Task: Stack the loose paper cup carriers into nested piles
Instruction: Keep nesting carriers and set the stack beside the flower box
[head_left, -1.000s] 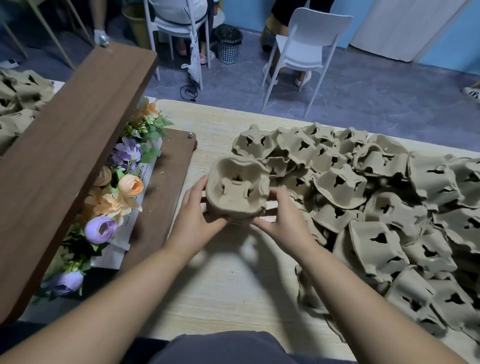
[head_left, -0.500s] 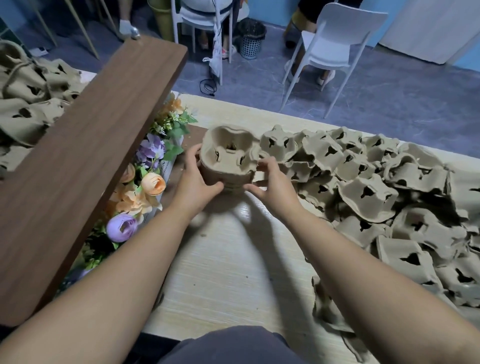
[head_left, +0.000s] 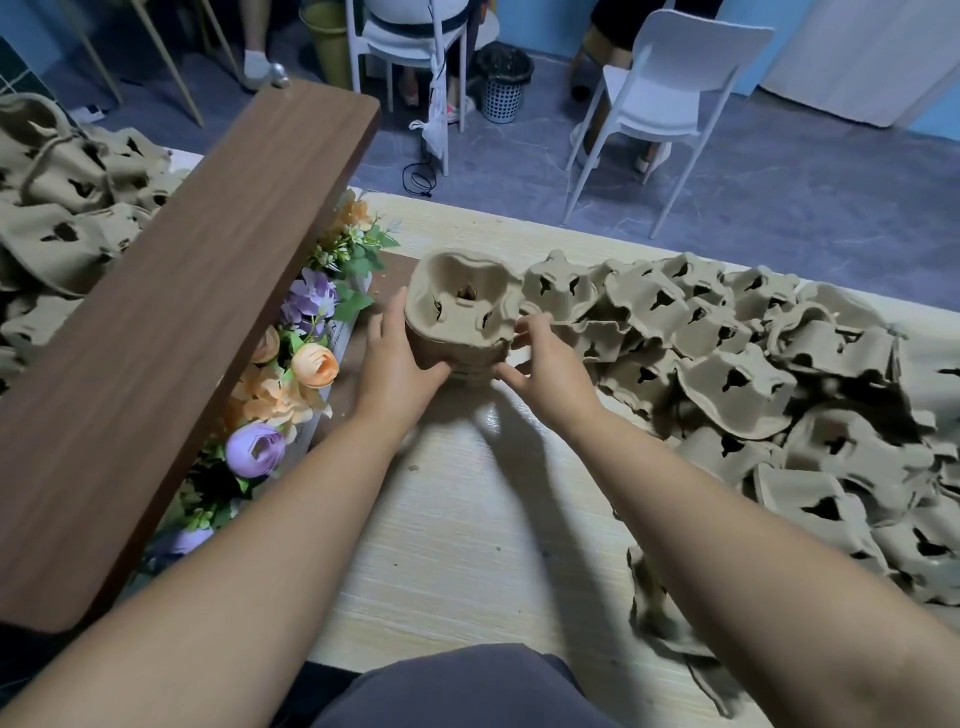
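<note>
A nested stack of brown moulded-pulp cup carriers (head_left: 462, 317), cups facing up, sits near the far edge of the pale wooden table (head_left: 467, 545), gripped on both sides: the left hand (head_left: 400, 364) wraps its fingers and thumb round the left wall, and the right hand (head_left: 550, 369) pinches the right rim with fingers partly spread. A loose heap of similar carriers (head_left: 753, 374) crowds the surface's right side and touches the stack. Orange and purple artificial flowers (head_left: 311, 364) line the left edge under a slanted dark wooden board (head_left: 171, 332).
</note>
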